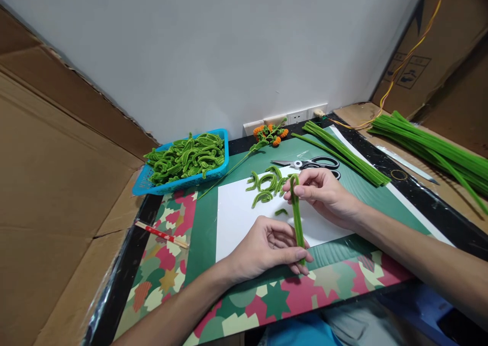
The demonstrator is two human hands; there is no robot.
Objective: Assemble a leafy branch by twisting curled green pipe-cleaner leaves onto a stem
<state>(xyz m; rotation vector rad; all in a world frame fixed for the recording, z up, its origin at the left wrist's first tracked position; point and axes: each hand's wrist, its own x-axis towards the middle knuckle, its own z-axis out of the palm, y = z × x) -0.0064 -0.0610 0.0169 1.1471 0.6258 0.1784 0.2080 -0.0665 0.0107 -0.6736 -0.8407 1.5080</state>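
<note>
Between my two hands a green pipe cleaner (297,219) stands nearly upright, bent over at its top end. My left hand (272,247) pinches the lower end between thumb and fingers. Up at the bend, my right hand (322,191) grips the pipe cleaner with thumb and forefinger. Several short curled green pieces (267,183) lie on the white paper (236,224) behind my hands, and one small bent piece (281,212) rests nearer to me. Scissors (301,164) with black and grey handles lie just beyond my right hand, which partly covers them.
A blue basket (227,155) full of curled green pieces stands back left. Orange pipe-cleaner flowers (272,134) lie behind the paper. Long green pipe cleaners (346,153) lie right, with a bigger bundle (430,145) beyond. Paper-wrapped chopsticks (162,234) lie left; cardboard (57,173) borders the table.
</note>
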